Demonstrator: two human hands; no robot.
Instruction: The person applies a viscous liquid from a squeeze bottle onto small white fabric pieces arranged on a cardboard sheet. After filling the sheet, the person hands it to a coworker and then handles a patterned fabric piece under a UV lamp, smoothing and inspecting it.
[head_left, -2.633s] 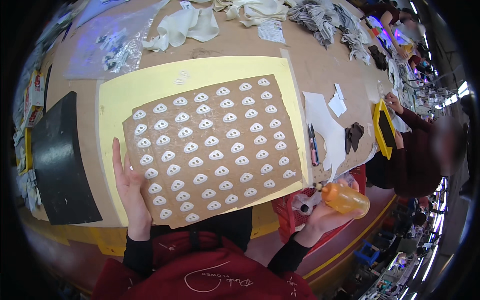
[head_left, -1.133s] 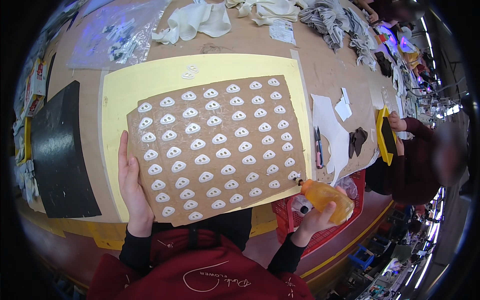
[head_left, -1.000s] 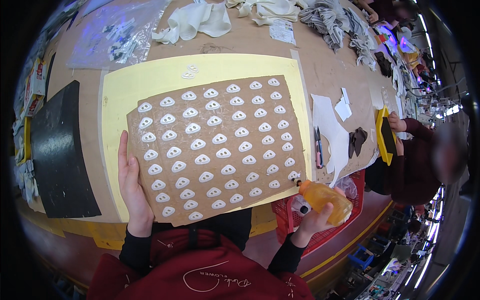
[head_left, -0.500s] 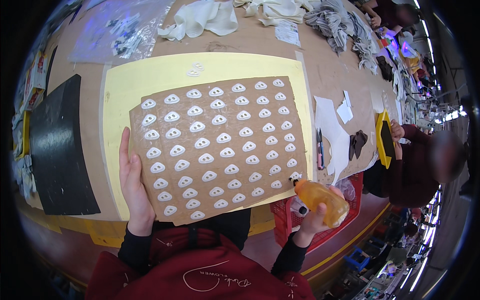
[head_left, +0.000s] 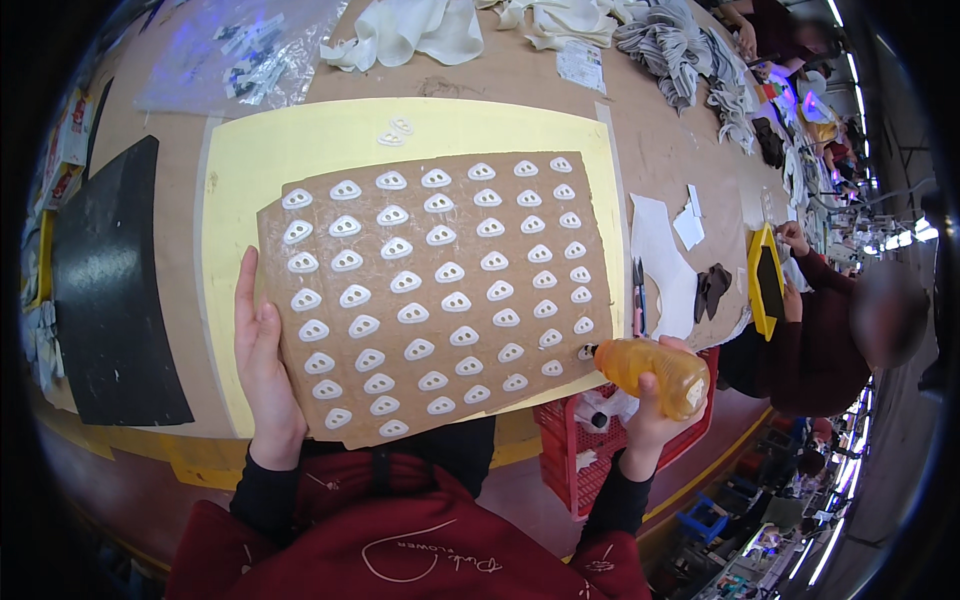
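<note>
A brown cardboard sheet [head_left: 330,385] lies tilted over the yellow board, its near edge reaching past the table's edge. Rows of small white rounded-triangle pieces [head_left: 413,313], each with two holes, cover it. My left hand [head_left: 268,385] holds the sheet by its left edge, fingers straight along the side and thumb near the top surface. In my right hand [head_left: 655,405] is a squeeze bottle [head_left: 640,370] with amber contents, lying almost sideways. Its dark tip meets a white piece [head_left: 586,352] near the sheet's lower right corner; whether liquid comes out cannot be seen.
Two loose white pieces [head_left: 394,133] rest on the yellow board [head_left: 240,160]. A black mat [head_left: 115,290] lies left; pens [head_left: 639,300] and white fabric [head_left: 662,265] lie right. Below is a red basket [head_left: 560,470]. A co-worker [head_left: 830,330] handles a yellow-framed tray [head_left: 766,285].
My right hand and the bottle have swung right and slightly up, so the bottle lies flatter, its tip staying near the same white piece. My left hand and the sheet have barely shifted.
</note>
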